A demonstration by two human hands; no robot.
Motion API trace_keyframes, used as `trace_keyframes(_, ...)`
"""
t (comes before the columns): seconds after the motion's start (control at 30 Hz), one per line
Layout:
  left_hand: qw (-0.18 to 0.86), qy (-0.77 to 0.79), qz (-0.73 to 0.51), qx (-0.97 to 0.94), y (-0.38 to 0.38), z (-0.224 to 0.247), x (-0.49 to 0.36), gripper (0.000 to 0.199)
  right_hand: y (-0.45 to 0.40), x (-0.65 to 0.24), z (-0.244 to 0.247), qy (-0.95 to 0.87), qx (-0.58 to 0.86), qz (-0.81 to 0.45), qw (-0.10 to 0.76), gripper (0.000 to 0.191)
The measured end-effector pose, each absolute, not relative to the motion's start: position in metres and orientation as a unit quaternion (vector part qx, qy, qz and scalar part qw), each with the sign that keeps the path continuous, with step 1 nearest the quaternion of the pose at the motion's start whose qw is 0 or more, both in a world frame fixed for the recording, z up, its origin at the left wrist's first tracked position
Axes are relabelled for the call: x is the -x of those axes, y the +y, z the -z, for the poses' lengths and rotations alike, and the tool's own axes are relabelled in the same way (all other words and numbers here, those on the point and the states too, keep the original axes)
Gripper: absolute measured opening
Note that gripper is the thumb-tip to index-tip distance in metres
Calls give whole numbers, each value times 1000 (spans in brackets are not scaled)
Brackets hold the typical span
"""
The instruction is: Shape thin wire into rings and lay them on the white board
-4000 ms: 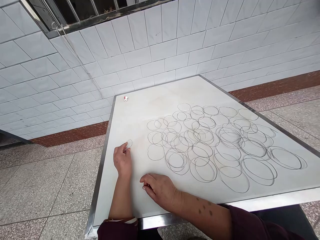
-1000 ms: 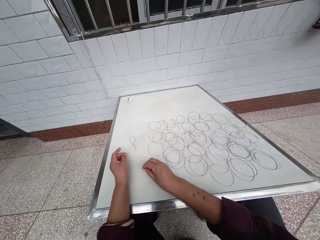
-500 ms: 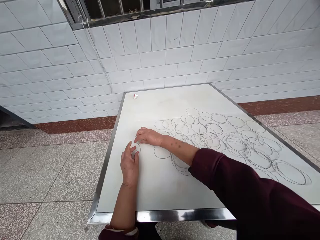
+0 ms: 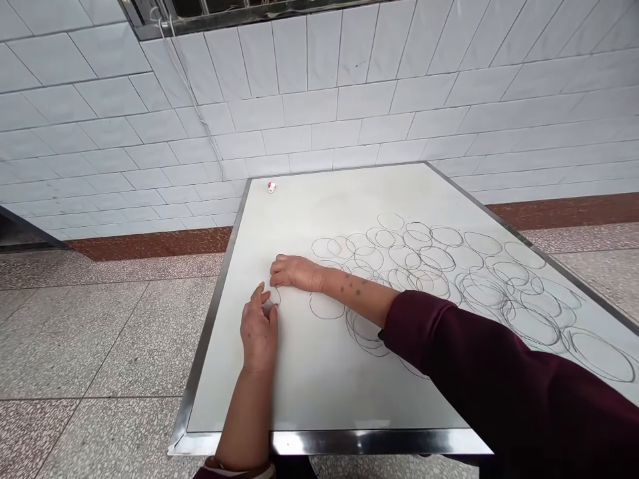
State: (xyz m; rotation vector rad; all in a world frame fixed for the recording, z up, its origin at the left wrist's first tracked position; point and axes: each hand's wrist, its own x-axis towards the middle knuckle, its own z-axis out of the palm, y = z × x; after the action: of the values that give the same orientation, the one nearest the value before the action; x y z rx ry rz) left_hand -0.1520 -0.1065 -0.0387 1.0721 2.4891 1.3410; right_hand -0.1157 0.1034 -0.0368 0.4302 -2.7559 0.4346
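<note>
A thin dark wire ring lies at the left part of the white table, between my two hands. From above, my right hand pinches its far edge, fingers bent and pressed together; the fingertips are partly hidden. My left hand rests at the ring's near left side. Its fingers and thumb are apart and curved, with the thumb tip close to or touching the wire. Several more thin wire rings are spread over the table to the right, many overlapping, some covered by my right forearm.
The table has a shiny metal rim. A small white and red object sits near its far left corner. Behind stands a white tiled wall with a barred window and hanging white cords. Speckled floor tiles surround the table.
My right hand's fingers have drawn closer together at the ring. My left hand has barely moved. The whole view has shifted slightly downward.
</note>
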Motion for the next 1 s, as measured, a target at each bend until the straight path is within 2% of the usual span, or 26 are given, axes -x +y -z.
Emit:
trace_keyframes(0.47, 54, 816, -436, -375, -104, 36, 152, 51, 103, 118, 20, -964, -166, -178, 110, 9)
trace_keyframes(0.67, 53, 818, -432, -376, -103, 36, 151, 52, 103, 117, 23, -965, -159, -180, 108, 17)
trace_keyframes(1.0, 43, 823, -438, -359, -103, 34, 150, 53, 101, 113, 18, -969, -179, -127, 117, 17)
